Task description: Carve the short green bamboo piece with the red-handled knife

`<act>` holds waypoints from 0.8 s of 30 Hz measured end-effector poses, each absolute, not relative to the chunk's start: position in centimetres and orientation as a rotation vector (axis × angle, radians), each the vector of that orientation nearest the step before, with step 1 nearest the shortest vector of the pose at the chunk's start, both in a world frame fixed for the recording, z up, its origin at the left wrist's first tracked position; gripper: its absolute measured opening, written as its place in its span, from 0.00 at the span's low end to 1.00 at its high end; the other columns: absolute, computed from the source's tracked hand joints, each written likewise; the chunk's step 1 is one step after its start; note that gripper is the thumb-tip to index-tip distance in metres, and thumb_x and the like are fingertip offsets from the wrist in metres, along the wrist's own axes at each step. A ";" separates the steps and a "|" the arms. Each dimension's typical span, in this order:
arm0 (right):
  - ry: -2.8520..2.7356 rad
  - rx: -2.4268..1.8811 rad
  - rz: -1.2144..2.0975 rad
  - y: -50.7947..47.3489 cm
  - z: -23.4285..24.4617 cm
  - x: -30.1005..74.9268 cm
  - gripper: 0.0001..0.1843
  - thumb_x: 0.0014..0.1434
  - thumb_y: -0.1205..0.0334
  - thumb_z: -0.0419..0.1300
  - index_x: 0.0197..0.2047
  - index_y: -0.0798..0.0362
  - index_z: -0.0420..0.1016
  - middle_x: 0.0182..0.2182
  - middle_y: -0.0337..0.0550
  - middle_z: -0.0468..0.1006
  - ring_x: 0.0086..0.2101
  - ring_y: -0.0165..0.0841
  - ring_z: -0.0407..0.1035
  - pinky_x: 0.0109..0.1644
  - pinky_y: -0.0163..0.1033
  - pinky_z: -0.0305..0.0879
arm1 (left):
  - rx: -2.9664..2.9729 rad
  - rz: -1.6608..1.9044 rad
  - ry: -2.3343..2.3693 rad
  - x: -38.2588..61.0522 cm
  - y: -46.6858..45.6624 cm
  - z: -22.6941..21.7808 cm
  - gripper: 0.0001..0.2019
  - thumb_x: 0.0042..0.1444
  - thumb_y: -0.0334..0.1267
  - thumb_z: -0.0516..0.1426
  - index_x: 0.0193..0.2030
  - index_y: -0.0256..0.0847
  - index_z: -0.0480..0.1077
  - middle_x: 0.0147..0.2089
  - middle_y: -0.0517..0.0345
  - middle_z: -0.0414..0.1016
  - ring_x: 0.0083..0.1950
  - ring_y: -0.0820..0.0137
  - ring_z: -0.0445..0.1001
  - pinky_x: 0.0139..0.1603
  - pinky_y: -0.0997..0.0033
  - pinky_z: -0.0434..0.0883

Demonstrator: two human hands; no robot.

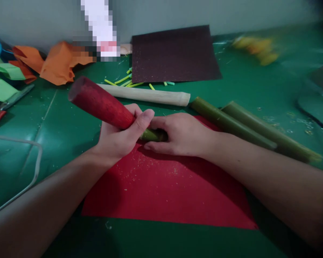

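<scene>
My left hand (123,134) is wrapped round a red tube (102,104) that slants up to the left. A short green bamboo end (154,135) shows at its lower right. Whether the red is paint or a wrapping, I cannot tell. Around that green end curl the thumb and fingers of my right hand (184,132), its palm facing down. Both hands are just above a sheet of red paper (161,186), which is sprinkled with fine pale bits. Part of the tube is hidden behind my fingers.
Two green bamboo pieces (247,130) lie at right, and a peeled pale bamboo stick (150,96) lies behind my hands. Dark paper (174,57) covers some yellow-green strips. Orange paper (56,62), green paper (2,79) and scissors (0,114) are at left. Small rings (293,122) are scattered right.
</scene>
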State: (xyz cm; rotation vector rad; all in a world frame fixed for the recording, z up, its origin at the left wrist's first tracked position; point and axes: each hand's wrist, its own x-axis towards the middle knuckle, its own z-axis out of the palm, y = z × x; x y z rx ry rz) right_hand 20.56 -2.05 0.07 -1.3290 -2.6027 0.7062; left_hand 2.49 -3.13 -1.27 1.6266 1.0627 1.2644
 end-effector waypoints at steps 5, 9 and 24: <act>-2.600 -1.334 0.712 -2.1 0.0 20.7 0.24 0.60 0.40 0.61 0.47 0.52 0.79 0.30 0.41 0.78 0.26 0.31 0.62 0.32 0.38 0.46 | 1.617 1.244 1.110 2.4 -3.2 -1.3 0.21 0.63 0.48 0.62 0.22 0.42 0.65 0.21 0.64 0.60 0.24 0.75 0.59 0.26 0.70 0.62; -2.595 -1.335 0.715 -2.1 0.0 20.6 0.24 0.59 0.41 0.61 0.47 0.52 0.79 0.29 0.41 0.78 0.27 0.31 0.62 0.32 0.38 0.46 | 1.641 1.240 1.085 2.5 -3.2 -1.4 0.22 0.63 0.49 0.62 0.21 0.42 0.64 0.20 0.64 0.59 0.23 0.76 0.59 0.25 0.71 0.62; -2.598 -1.346 0.695 -2.1 -0.1 20.6 0.23 0.59 0.42 0.62 0.46 0.53 0.80 0.29 0.41 0.78 0.26 0.30 0.62 0.32 0.38 0.46 | 1.668 1.198 1.067 2.0 -3.6 -1.5 0.22 0.64 0.51 0.61 0.23 0.41 0.65 0.21 0.64 0.60 0.24 0.76 0.59 0.26 0.71 0.61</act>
